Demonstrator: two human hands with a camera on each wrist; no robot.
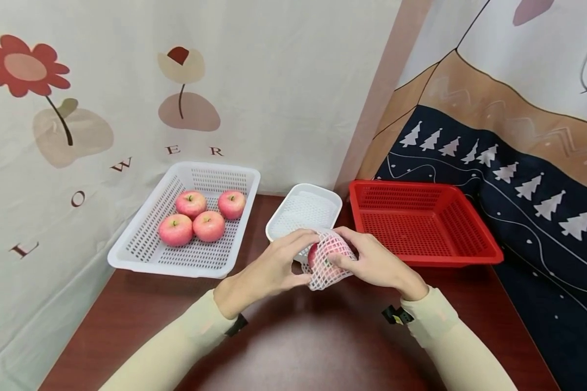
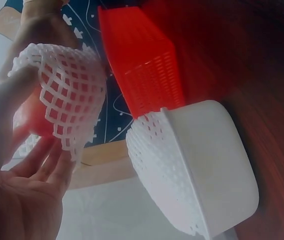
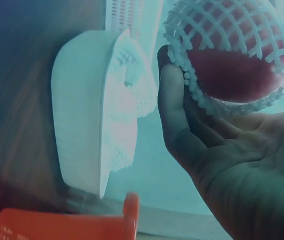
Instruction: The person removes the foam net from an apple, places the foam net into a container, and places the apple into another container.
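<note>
A red apple (image 1: pixel 312 254) sits partly inside a white foam net sleeve (image 1: pixel 329 276), held above the table between both hands. My left hand (image 1: pixel 273 265) grips it from the left, thumb low and fingers over the top. From the other side my right hand (image 1: pixel 378 262) holds the sleeve and apple, with its thumb across the front of the mesh. In the right wrist view, bare red apple skin (image 3: pixel 232 75) shows below the net's edge. The left wrist view shows the mesh (image 2: pixel 74 95) draped over the apple, with left-hand fingers beneath it.
Behind the hands stands a small white basket (image 1: pixel 272 221) with white foam nets in it. A larger white basket (image 1: pixel 122 259) on the left holds several apples (image 1: pixel 208 226). At the right is a red basket (image 1: pixel 474 225). All stand on a dark red-brown table (image 1: pixel 293 347).
</note>
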